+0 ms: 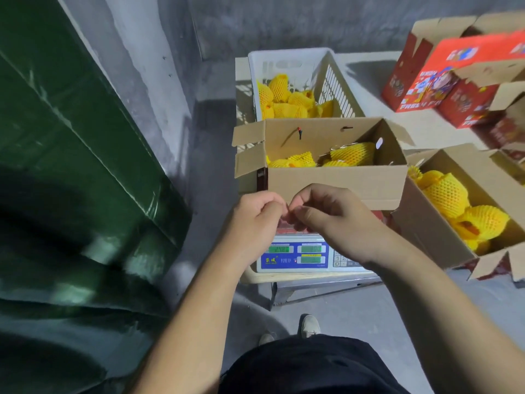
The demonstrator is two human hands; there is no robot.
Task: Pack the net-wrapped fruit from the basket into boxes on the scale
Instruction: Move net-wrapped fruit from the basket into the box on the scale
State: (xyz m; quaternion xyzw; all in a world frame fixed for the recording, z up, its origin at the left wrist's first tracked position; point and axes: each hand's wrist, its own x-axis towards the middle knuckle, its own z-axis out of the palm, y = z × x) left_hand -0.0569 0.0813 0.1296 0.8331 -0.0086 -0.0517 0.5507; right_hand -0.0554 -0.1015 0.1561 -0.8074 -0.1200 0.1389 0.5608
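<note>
Net-wrapped fruit (289,99) lies in the white basket (335,81), straight beyond the box (335,180) on the scale (298,255). Both hands, left (255,220) and right (332,220), pinch something tiny together near the box's front wall; neither is nearer the fruit.

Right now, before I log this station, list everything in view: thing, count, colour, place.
basket: one, white, behind the scale box, holding yellow net-wrapped fruit
scale box: one, brown cardboard, open, on the scale, several net-wrapped fruit inside
scale: one, white with blue panel and green displays, below the hands
second box: one, brown cardboard, open, right of the scale, yellow wrapped fruit inside
printed cartons: several, red, far right on the ledge
tarp: one, dark green, left side
shoes: two, light-coloured, on the grey floor
left hand: fingers curled, pinching something small, too small to tell
right hand: fingers curled, meeting the left at the same small thing
</note>
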